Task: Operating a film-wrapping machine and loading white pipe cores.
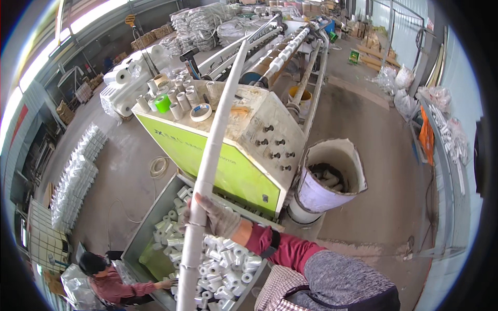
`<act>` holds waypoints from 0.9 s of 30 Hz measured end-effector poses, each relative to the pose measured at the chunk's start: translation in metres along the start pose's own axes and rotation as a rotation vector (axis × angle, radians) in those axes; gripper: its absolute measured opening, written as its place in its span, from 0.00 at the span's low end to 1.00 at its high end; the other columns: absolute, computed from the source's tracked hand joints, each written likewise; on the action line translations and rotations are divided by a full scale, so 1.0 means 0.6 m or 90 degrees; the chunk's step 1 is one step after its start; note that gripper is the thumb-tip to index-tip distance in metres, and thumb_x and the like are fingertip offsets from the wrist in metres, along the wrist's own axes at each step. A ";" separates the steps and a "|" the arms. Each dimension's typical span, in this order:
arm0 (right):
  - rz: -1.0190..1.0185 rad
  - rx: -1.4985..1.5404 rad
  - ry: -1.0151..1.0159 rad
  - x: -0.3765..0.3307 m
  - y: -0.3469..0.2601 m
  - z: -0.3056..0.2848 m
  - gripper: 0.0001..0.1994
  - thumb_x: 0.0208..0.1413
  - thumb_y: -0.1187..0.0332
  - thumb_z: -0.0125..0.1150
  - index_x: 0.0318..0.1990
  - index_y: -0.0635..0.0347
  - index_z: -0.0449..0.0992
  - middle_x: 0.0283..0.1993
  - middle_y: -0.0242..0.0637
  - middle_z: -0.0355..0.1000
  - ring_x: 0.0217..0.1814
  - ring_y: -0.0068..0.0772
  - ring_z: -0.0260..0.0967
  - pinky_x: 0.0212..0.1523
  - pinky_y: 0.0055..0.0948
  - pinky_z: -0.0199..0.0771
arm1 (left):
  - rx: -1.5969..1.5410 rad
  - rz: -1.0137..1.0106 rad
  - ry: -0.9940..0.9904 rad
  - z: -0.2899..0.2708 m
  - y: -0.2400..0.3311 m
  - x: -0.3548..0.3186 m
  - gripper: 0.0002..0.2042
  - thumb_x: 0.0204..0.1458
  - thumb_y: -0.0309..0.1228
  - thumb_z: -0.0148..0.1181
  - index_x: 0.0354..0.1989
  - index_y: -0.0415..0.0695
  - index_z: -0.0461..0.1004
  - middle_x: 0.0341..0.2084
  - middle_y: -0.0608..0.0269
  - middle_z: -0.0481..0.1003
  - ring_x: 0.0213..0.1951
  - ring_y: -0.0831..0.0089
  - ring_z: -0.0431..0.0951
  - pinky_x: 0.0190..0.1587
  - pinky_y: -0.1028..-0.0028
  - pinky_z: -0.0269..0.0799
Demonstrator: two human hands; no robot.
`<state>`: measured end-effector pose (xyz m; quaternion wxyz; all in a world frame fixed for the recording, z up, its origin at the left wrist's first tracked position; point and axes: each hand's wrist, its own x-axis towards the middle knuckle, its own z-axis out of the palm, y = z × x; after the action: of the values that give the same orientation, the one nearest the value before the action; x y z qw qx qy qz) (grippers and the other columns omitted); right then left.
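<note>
My gloved right hand (220,217) comes in from the lower right and is closed around a long white rod (211,150). The rod looks like a row of narrow film rolls in line, with joints showing on its lower part. It slants upward in front of the machine and runs out of view at the bottom. Below the hand is a grey bin (150,212) with many small white film rolls (236,259) heaped inside. My left hand is not visible.
A green and white machine cabinet (249,179) carries cardboard cores (184,101), a tape roll (201,112) and knobs. Right of it stands a lilac bucket (329,186). A co-worker (111,277) reaches into the bin from the left. Stacked wrapped rolls (78,179) line the left floor.
</note>
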<state>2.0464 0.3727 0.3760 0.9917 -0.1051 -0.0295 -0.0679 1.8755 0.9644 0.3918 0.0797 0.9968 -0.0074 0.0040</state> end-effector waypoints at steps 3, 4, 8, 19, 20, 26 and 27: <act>-0.108 -0.361 0.009 0.068 -0.030 0.023 0.28 0.48 0.40 0.58 0.38 0.59 0.69 0.34 0.39 0.71 0.37 0.33 0.72 0.40 0.33 0.75 | 0.225 0.100 0.106 -0.121 0.099 0.117 0.11 0.37 0.37 0.64 0.28 0.45 0.76 0.21 0.52 0.76 0.26 0.52 0.76 0.31 0.62 0.72; -0.207 -0.591 0.057 0.084 -0.041 0.027 0.32 0.47 0.37 0.57 0.40 0.62 0.68 0.37 0.42 0.71 0.39 0.34 0.70 0.43 0.31 0.73 | 0.232 0.138 0.150 -0.160 0.156 0.154 0.11 0.37 0.38 0.64 0.26 0.46 0.75 0.19 0.52 0.75 0.24 0.51 0.75 0.29 0.62 0.72; -0.390 -1.069 0.028 0.019 -0.028 0.178 0.24 0.49 0.45 0.54 0.35 0.60 0.73 0.37 0.42 0.70 0.40 0.39 0.70 0.47 0.43 0.66 | 0.014 0.230 0.114 -0.211 0.340 0.265 0.11 0.45 0.28 0.59 0.38 0.42 0.76 0.25 0.61 0.77 0.27 0.71 0.75 0.32 0.72 0.70; -0.735 -1.369 -0.687 0.179 -0.089 0.123 0.05 0.43 0.63 0.54 0.23 0.51 0.68 0.25 0.30 0.63 0.25 0.34 0.64 0.28 0.35 0.64 | 0.123 0.396 0.139 -0.157 0.579 0.337 0.15 0.42 0.29 0.63 0.40 0.41 0.74 0.23 0.53 0.72 0.27 0.59 0.73 0.34 0.66 0.70; -0.904 -1.641 -0.539 0.219 -0.128 0.062 0.05 0.45 0.64 0.54 0.25 0.52 0.69 0.26 0.31 0.63 0.26 0.32 0.65 0.26 0.32 0.66 | 0.105 0.358 0.112 -0.153 0.581 0.333 0.15 0.43 0.30 0.64 0.41 0.42 0.75 0.22 0.53 0.72 0.27 0.58 0.73 0.33 0.67 0.70; -0.867 -1.829 0.667 0.274 -0.628 -0.007 0.17 0.51 0.69 0.51 0.50 0.58 0.66 0.48 0.44 0.68 0.53 0.43 0.65 0.47 0.46 0.65 | -0.008 0.327 0.068 -0.133 0.544 0.387 0.17 0.42 0.24 0.65 0.44 0.38 0.74 0.19 0.69 0.67 0.21 0.80 0.63 0.27 0.79 0.65; -0.862 -1.831 0.670 0.288 -0.647 -0.028 0.17 0.51 0.69 0.51 0.50 0.58 0.66 0.48 0.44 0.68 0.53 0.43 0.65 0.47 0.46 0.65 | -0.011 0.343 0.068 -0.134 0.555 0.389 0.18 0.43 0.24 0.65 0.45 0.37 0.73 0.19 0.71 0.66 0.22 0.81 0.63 0.27 0.80 0.64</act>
<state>2.1634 -0.0293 0.4514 0.2104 0.8032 -0.3290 0.4499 2.1032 0.6451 0.5264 0.0843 0.9566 -0.2680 0.0775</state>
